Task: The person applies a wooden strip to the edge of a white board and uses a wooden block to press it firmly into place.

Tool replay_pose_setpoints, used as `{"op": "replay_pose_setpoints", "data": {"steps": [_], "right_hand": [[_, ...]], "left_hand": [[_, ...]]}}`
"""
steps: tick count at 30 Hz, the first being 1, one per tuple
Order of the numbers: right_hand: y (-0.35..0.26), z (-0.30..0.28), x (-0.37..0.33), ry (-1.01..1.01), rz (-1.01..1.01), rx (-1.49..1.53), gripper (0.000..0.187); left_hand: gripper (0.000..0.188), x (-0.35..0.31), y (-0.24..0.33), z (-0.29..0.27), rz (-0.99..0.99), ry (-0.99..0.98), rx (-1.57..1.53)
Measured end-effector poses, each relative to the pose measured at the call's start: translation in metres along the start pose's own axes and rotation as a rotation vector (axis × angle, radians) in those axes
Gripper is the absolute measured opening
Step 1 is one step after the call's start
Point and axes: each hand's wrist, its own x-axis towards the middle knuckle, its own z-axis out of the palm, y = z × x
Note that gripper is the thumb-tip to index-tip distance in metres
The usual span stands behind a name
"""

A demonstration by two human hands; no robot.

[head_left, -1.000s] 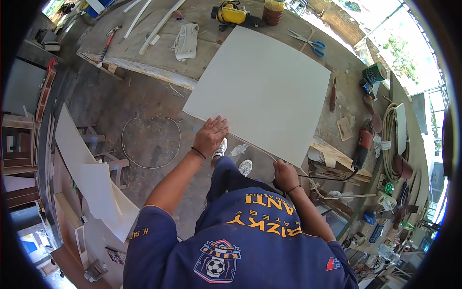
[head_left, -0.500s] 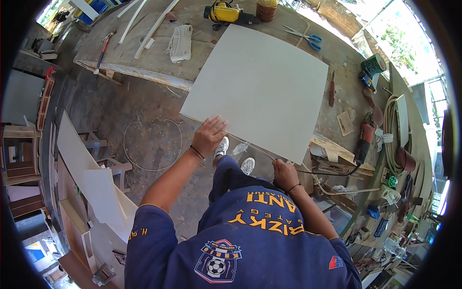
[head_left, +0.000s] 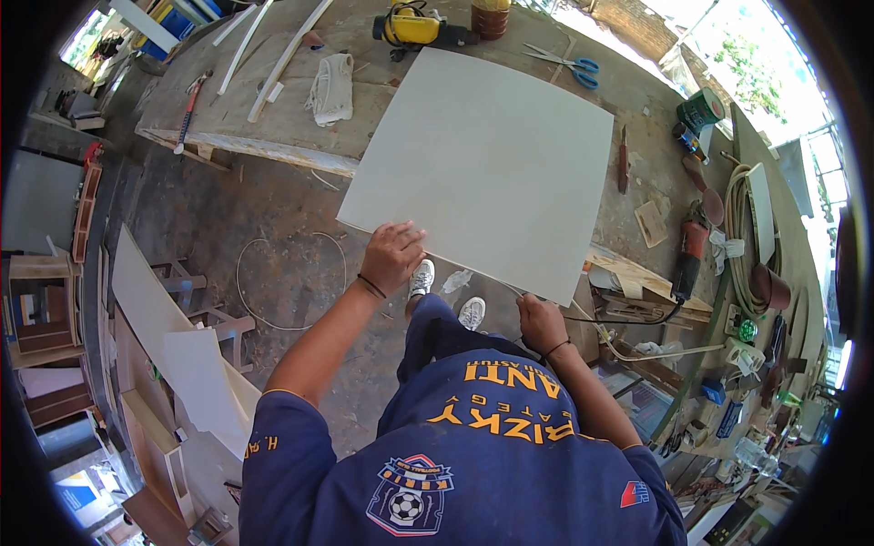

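A large square white board (head_left: 482, 173) lies on the workbench, its near edge jutting out past the bench toward me. My left hand (head_left: 394, 257) rests at the left part of that near edge, fingers stretched over the top surface; its thumb is hard to make out. Close to the board's near right corner, my right hand (head_left: 543, 325) is closed around a thin pale strip (head_left: 513, 288). From the fist the strip leads up to the board's near edge. What lies inside the fist is hidden.
On the bench (head_left: 382, 82) lie a yellow heat gun (head_left: 410, 29), blue-handled scissors (head_left: 574, 65), a knife (head_left: 624, 162), a white glove (head_left: 331, 89) and a red angle grinder (head_left: 692, 250) with a black cable. White panels (head_left: 196, 369) stand at the left. A looped strip (head_left: 239, 282) lies on the floor.
The strip by my right hand now sits a little closer to the board's near edge. Both hands stay almost in place, and the whole view has shifted slightly.
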Motion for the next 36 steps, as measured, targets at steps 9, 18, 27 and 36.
{"op": "replay_pose_setpoints", "data": {"steps": [9,18,27,36], "right_hand": [[-0.003,0.002,0.001,-0.010,0.076,0.011,0.027],[0.025,-0.011,-0.025,0.041,0.150,-0.082,0.028],[0.058,-0.040,-0.034,0.044,0.159,-0.080,0.032],[0.070,-0.043,-0.029,-0.004,0.222,-0.008,0.034]], "left_hand": [[0.061,0.071,0.076,0.020,0.225,-0.260,-0.151],[0.061,0.077,0.084,0.040,0.275,-0.396,-0.108],[0.056,0.080,0.086,0.039,0.297,-0.387,-0.098],[0.056,0.081,0.087,0.038,0.294,-0.377,-0.109]]}}
